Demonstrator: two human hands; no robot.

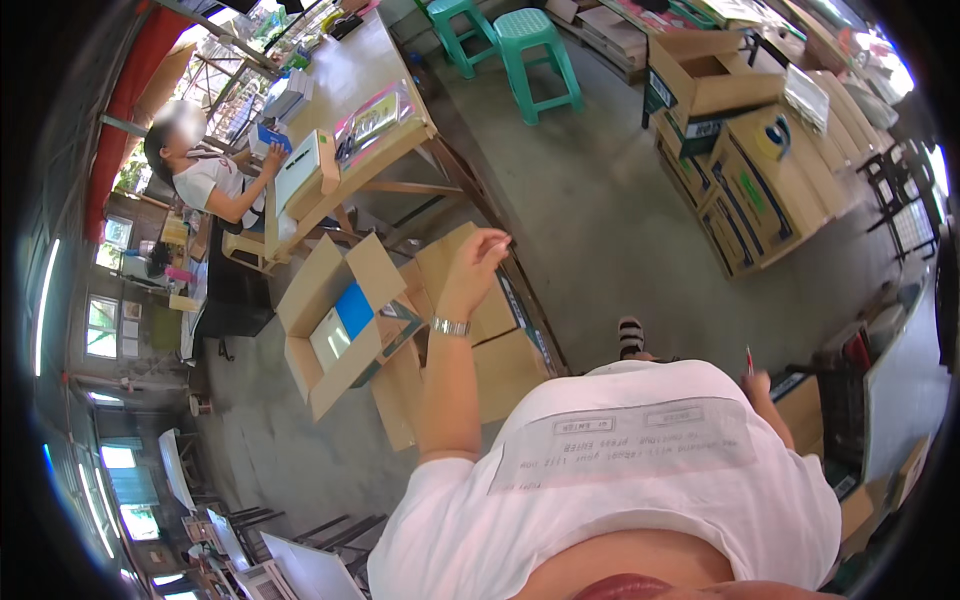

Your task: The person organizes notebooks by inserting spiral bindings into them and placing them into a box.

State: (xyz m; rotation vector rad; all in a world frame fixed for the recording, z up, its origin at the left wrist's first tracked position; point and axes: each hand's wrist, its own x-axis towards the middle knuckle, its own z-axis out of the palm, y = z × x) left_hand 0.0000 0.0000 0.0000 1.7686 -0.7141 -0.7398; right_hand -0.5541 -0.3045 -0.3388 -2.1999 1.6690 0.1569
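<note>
My left hand (pixel 474 275), with a metal-band watch (pixel 452 327) on its wrist, is raised above closed cardboard boxes (pixel 505 375). Its fingers are curled in, the tips close together; whether something small is between them I cannot make out. Left of it stands an open cardboard box (pixel 302 372), flaps up, with a blue flat item (pixel 355 313) and a white one (pixel 331 340) inside. Down by my right side, my right hand (pixel 757 384) is closed on a slim red pen (pixel 749 358) that points up. My shirt partly hides that arm.
A wooden table (pixel 375 50) stands at the far left, where another person (pixel 215 180) handles a blue item. Stacked cartons (pixel 765 190) with a tape roll (pixel 774 138) are at the far right. Green stools (pixel 530 50) stand at the back. A grey panel (pixel 905 375) is on my right.
</note>
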